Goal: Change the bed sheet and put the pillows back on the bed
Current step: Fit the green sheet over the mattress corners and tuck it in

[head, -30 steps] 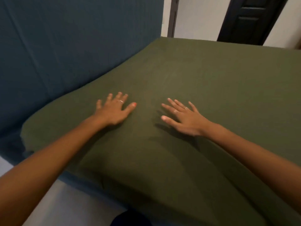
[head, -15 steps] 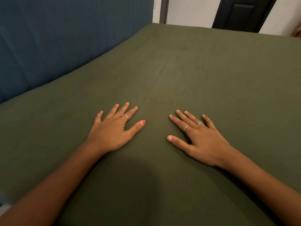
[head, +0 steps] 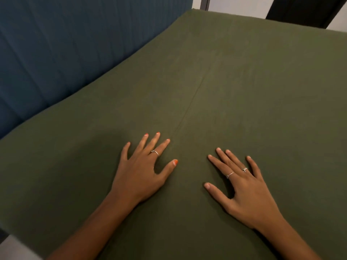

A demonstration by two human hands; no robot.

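Note:
An olive green bed sheet (head: 244, 81) covers the mattress and fills most of the view, with one faint crease running up its middle. My left hand (head: 142, 169) lies flat on the sheet, fingers spread and straight. My right hand (head: 242, 188) lies flat on the sheet a little to its right, fingers spread as well. Neither hand holds any fabric. No pillow is in view.
A dark blue padded headboard (head: 65, 49) runs along the left side of the bed. Beyond the far edge stand a pale wall (head: 234, 4) and a dark door (head: 304, 10). A strip of light floor (head: 13, 248) shows at the bottom left.
My view has moved in over the bed. Both hands have slid forward across the sheet, staying flat with fingers spread.

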